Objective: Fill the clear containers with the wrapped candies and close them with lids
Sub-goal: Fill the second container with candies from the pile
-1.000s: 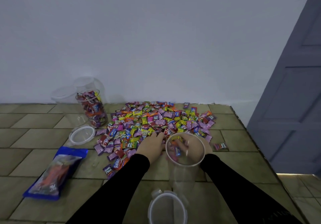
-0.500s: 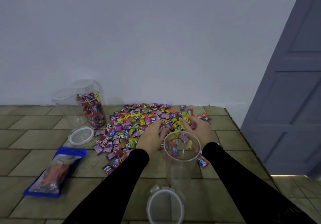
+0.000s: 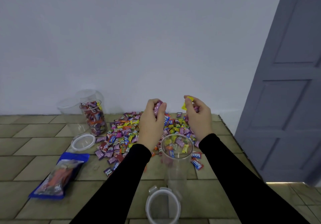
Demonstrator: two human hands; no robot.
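Both hands, which half a second earlier were pressed down into the candy pile [image 3: 128, 133], are now raised above it, level with the foot of the wall. The left hand [image 3: 152, 119] is curled round a small bunch of pink-wrapped candies [image 3: 157, 108], and the right hand [image 3: 198, 115] is closed on several more, a yellow wrapper [image 3: 186, 102] showing at the fingertips and a pink one in the palm. Both arms are covered by black sleeves.

The open clear container [image 3: 176, 156] is seen standing upright just below and between the hands, at the near edge of the pile; a few candies lie inside it (the exact number cannot be told through the plastic). Its lid [image 3: 163, 206] is lying flat in front of it, near the bottom of the view. Two loose wrapped pieces lie just right of the container.

At the left, a filled container [image 3: 94, 117] is set against two empty ones [image 3: 73, 114] near the wall, and a second lid [image 3: 83, 142] rests flat in front of them. A blue candy bag [image 3: 59, 175] is laid on its side nearer the viewer.

Everything is carried by a table [image 3: 34, 145] with a tile-patterned olive surface. A plain white wall [image 3: 139, 41] rises behind it, and a grey panelled door [image 3: 286, 84] is seen at the right.
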